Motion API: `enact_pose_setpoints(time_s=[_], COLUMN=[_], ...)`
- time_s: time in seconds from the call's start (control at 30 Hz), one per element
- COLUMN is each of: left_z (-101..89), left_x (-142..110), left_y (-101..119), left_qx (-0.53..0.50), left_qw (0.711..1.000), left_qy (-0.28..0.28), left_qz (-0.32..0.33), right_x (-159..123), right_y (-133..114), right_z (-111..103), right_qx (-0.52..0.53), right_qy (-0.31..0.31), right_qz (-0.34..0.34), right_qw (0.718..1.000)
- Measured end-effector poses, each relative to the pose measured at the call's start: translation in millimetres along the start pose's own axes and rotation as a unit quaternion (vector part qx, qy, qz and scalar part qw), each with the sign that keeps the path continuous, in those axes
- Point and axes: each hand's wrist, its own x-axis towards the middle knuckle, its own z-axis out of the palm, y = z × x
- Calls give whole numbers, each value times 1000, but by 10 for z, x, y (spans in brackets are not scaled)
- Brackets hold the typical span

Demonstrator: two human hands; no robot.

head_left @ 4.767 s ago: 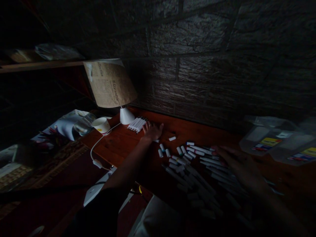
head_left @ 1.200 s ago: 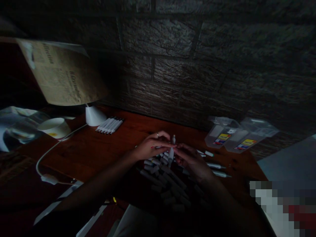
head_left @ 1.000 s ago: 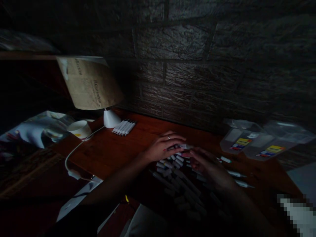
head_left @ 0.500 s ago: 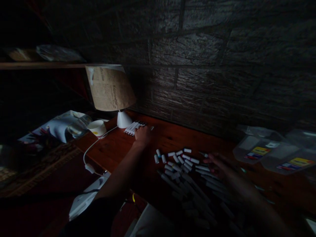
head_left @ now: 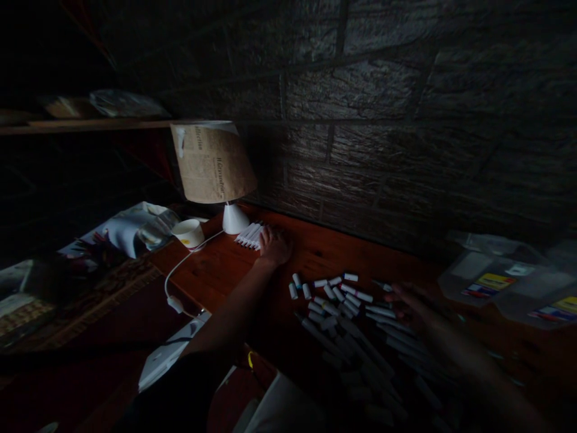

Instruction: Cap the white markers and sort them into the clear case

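Worktop (head_left: 311,243): reddish-brown wood, smooth, faint sheen, visible grain and dark knots. Wall (head_left: 351,90): rough, ridged, block-patterned surface with patchy highlights. Lampshade (head_left: 211,162): matt, paper-like, newsprint pattern. Lamp base (head_left: 234,219): smooth, white. Containers at right (head_left: 484,276): translucent plastic, printed labels. Marker row near the lamp base (head_left: 249,235): smooth, white, plastic-looking barrels. Bag on the left shelf (head_left: 128,103): clear, crinkled, glossy plastic. Cup (head_left: 189,233): pale, matt exterior.

Dim light grazes a rough block wall (head_left: 351,90) behind a reddish-brown wooden table (head_left: 315,237).
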Motion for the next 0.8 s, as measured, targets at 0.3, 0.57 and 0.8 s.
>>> enact_pose_setpoints(time_s=[0.3, 0.57, 0.8], left_z=[-16, -4, 7], left_x=[199, 149, 159], left_y=[-190, -146, -194], left_qx=[21, 27, 32], left_qw=[993, 994, 997], left_qy=[20, 48, 13], left_qz=[-115, -90, -65], right_x=[11, -13, 11], right_y=[3, -43, -16], right_z=[-23, -26, -37], right_qx=[11, 31, 12], right_qy=[1, 21, 20], right_qz=[28, 25, 11], right_qw=[1000, 999, 1000])
